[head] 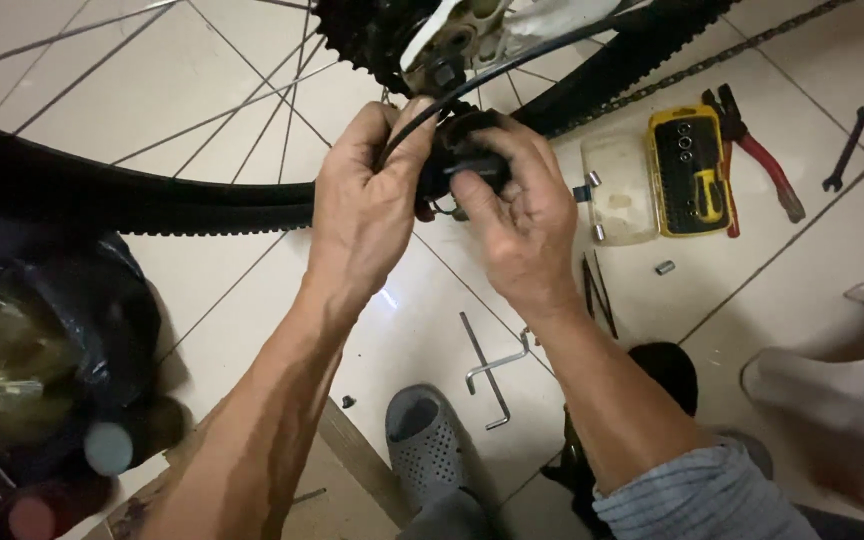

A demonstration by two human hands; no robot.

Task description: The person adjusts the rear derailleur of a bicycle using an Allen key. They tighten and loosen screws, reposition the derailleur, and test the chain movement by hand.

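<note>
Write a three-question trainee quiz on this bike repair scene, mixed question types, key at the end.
1. True or false: the left hand and right hand both grip the black derailleur by the rear wheel.
2. Which lies on the tiled floor beside the yellow bit case? A red-handled pliers B hammer C saw
3. Fill in: two L-shaped hex keys lie near the grey ____.

Key: 1 true; 2 A; 3 shoe
</note>
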